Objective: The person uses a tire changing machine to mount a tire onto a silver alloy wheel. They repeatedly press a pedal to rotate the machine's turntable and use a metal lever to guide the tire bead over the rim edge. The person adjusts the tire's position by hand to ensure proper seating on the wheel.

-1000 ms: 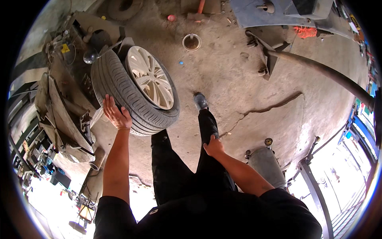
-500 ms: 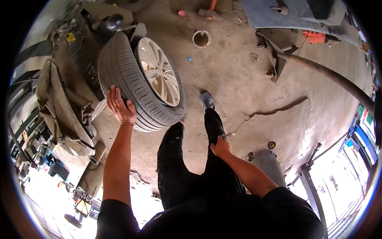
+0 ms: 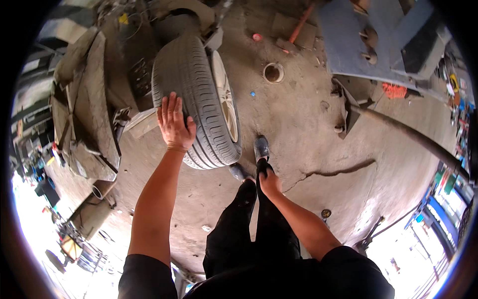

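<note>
A car wheel [image 3: 226, 99], its black tyre mounted on a pale spoked rim, stands tilted on the floor ahead and slightly left. My left hand [image 3: 177, 124] lies on the tyre's tread [image 3: 194, 109], fingers stretched out and palm flat against the rubber. The rim shows only as a narrow, edge-on strip on the wheel's right side. At my knee, my right hand [image 3: 269, 182] is closed on my black trouser leg [image 3: 274, 219]; its fingertips are partly hidden. It is apart from the wheel.
Worn metal equipment [image 3: 82, 109] stands left of the wheel. Ahead are a round floor hole [image 3: 274, 73], a red-handled hammer [image 3: 291, 42] and a red round piece [image 3: 257, 37]. A long bar [image 3: 408, 132] extends at right beside a grey-blue machine [image 3: 348, 50]. A crack [image 3: 343, 171] crosses the concrete.
The wheel has turned, so its rim face now shows more edge-on. My left hand stays flat on the tread. My feet are closer together, and the view has shifted.
</note>
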### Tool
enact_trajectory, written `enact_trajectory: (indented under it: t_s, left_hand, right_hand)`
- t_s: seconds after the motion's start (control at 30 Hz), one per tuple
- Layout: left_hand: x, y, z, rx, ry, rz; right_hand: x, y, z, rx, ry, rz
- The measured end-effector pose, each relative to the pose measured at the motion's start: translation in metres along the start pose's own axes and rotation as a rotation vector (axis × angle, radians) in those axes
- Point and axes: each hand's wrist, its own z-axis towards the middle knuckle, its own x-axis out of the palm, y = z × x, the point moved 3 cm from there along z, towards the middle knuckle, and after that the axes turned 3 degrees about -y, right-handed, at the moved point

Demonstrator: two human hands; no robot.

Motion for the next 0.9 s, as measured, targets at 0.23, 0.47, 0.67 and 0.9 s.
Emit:
enact_trajectory:
  t_s: [0.23, 0.47, 0.67, 0.9]
  left_hand:
    - [-0.005, -0.001, 0.002, -0.104, 0.083, 0.033]
    - [-0.011, 0.006, -0.002, -0.122, 0.082, -0.005]
    - [-0.007, -0.014, 0.007, -0.141, 0.118, -0.050]
    - [-0.013, -0.012, -0.006, -0.168, 0.138, -0.055]
  right_hand:
    - [-0.071, 0.323, 0.087, -0.493, -0.430, 0.513]
    - [-0.152, 0.405, 0.107, -0.942, -1.017, 0.182]
    - [-0.359, 0.506, 0.176, -0.936, -1.260, -0.446]
    - [-0.405, 0.527, 0.225, -0.772, -0.859, -0.734]
